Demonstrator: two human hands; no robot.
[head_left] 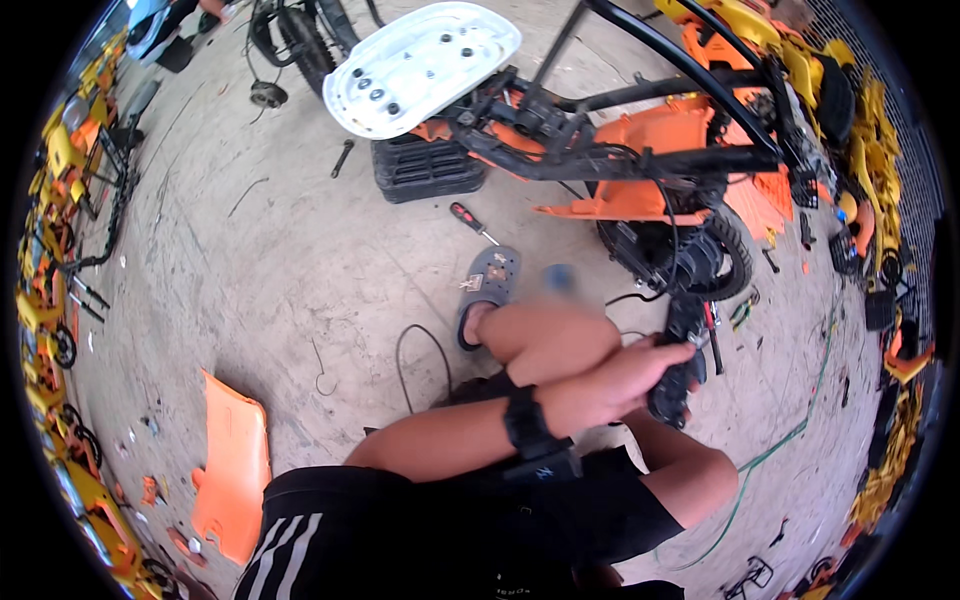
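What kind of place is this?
Probably a scooter repair yard: an orange scooter frame stands stripped on bare concrete, a screwdriver lies loose, and yellow and orange body panels are heaped along the edges.

A scooter repair workshop. Around the stripped orange scooter [640, 160] lie a screwdriver [472, 222], loose orange panels [232, 465] and yellow parts [45, 200] on bare concrete.

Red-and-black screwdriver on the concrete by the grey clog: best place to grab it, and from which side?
Grip the screwdriver by its thick red-and-black handle, the end toward the black crate. It lies flat with bare floor around it, so coming from above and pinching across the handle looks easiest.
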